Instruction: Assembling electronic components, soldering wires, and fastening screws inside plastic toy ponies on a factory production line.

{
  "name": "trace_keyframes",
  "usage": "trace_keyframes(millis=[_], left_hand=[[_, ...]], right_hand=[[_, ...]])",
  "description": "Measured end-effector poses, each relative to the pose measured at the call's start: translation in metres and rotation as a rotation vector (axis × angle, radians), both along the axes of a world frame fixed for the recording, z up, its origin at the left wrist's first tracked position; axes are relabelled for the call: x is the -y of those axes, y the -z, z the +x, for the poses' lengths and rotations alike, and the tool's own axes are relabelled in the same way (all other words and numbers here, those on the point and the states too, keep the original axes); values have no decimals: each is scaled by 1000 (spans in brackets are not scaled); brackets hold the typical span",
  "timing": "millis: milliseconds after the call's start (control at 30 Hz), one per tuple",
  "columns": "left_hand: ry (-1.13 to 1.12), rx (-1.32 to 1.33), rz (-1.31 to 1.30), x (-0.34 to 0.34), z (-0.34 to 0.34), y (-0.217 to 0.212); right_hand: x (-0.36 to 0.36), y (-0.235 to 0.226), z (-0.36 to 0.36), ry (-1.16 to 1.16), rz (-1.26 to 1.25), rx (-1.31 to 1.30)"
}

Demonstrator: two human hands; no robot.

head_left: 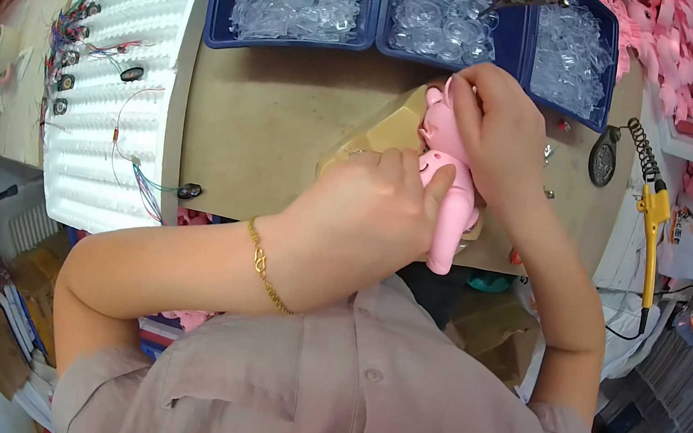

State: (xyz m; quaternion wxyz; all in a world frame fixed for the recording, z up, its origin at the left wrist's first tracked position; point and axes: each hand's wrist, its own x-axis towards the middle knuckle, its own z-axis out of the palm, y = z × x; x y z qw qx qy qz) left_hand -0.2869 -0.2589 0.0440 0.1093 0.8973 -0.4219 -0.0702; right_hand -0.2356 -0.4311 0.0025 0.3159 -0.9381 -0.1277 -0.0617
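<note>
A pink plastic toy figure (451, 221), with a rounded head and a long smooth limb pointing toward me, is held over the front of the workbench. My left hand (386, 200), wearing a gold bracelet, closes around its body, thumb lying along the limb. Up at the head, the bent fingers of my right hand (498, 132) pinch the toy's ear or upper edge. My fingers cover part of the toy's face and trunk. Beneath both hands sits a yellowish angular block (387, 134), partly hidden.
Blue bins (293, 48) of clear plastic parts line the back. At left lies a white ridged foam tray (103, 201) with wired small black round parts. A yellow handheld tool (654, 220) hangs on a coiled cord at right. Pink parts (686, 54) pile up behind.
</note>
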Motion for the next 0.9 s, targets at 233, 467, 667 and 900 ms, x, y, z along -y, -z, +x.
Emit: trace_keyframes(millis=[233, 467, 667, 900], left_hand=[[-22, 19, -189, -2, 2, 3], [22, 25, -55, 0, 6, -13], [110, 49, -153, -3, 15, -1], [-48, 157, 26, 19, -7, 3]], right_hand=[[16, -5, 19, -26, 399, -328], [7, -6, 20, 90, 1039, -41], [27, -66, 26, 169, 917, 384], [17, -159, -36, 127, 802, 557]])
